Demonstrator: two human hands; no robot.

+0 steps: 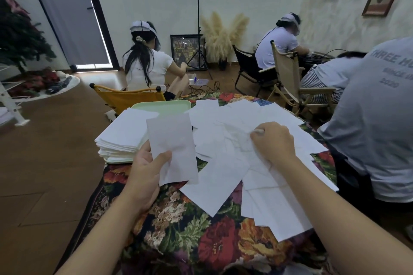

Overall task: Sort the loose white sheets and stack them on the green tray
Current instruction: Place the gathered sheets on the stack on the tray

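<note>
My left hand [146, 169] holds one white sheet [173, 147] upright by its lower edge, thumb on its front. To its left a thick stack of white sheets [125, 134] rests on the pale green tray [165, 106], whose far rim shows behind the stack. Several loose white sheets [225, 176] lie scattered over the floral tablecloth [201, 239]. My right hand [273, 140] presses down on the middle of that scatter, fingers pinching a crumpled sheet [242, 135].
A person in a grey T-shirt [377, 123] sits close at the table's right edge. An orange folding chair [127, 98] stands just beyond the tray. Two other people sit farther back, near a tripod [197, 29]. Brown floor lies to the left.
</note>
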